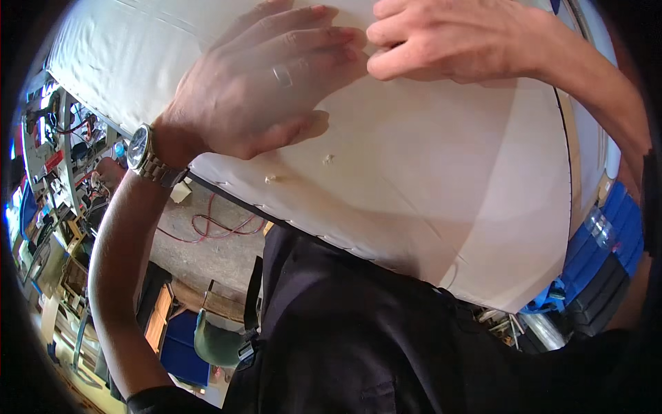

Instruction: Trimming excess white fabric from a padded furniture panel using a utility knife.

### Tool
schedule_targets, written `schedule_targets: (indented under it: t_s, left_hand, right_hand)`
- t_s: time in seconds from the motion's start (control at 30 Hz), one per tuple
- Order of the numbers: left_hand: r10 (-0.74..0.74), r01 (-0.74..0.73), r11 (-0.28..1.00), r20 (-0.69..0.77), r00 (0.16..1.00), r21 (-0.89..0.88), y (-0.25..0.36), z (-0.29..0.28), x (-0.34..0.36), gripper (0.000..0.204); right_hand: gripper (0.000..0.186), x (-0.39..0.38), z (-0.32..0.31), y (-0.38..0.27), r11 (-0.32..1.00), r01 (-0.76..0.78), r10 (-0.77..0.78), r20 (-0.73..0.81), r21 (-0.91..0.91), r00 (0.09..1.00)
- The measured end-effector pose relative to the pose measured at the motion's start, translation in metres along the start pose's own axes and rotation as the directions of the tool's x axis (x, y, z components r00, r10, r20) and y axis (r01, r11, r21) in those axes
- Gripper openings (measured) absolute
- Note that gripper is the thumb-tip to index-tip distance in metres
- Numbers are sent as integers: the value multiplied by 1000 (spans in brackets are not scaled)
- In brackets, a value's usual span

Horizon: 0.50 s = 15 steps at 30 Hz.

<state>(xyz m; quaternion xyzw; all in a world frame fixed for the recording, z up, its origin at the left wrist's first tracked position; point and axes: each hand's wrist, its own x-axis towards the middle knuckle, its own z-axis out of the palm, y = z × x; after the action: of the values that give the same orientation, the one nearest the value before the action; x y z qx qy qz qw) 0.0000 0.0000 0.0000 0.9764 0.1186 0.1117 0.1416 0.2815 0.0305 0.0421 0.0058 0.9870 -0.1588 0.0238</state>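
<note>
Smooth matt white sheet (427, 172), shiny metal wristwatch (141, 148), matt black cloth shirt (358, 331).

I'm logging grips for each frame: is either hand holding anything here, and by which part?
Nothing is gripped. The left hand lies flat on the white sheet; the right hand presses curled fingers on it near the top.

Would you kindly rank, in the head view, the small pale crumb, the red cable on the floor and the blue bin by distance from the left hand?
1. Small pale crumb, on the white sheet just below the left hand.
2. Red cable, on the floor, lower left.
3. Blue bin, bottom left, farthest.
</note>
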Motion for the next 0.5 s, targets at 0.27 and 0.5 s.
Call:
schedule_targets:
  t_s: [0.27, 0.5]
  left_hand:
    - [-111, 95, 987, -120, 987, -128, 14, 4, 12, 59]
    - [-326, 290, 943, -281, 903, -162, 65, 23, 53, 21]
  right_hand:
    - [11, -19, 9, -2, 781, 62, -254, -226, -621, 941]
    - [14, -49, 1, -87, 649, -742, 757, -47, 170, 651]
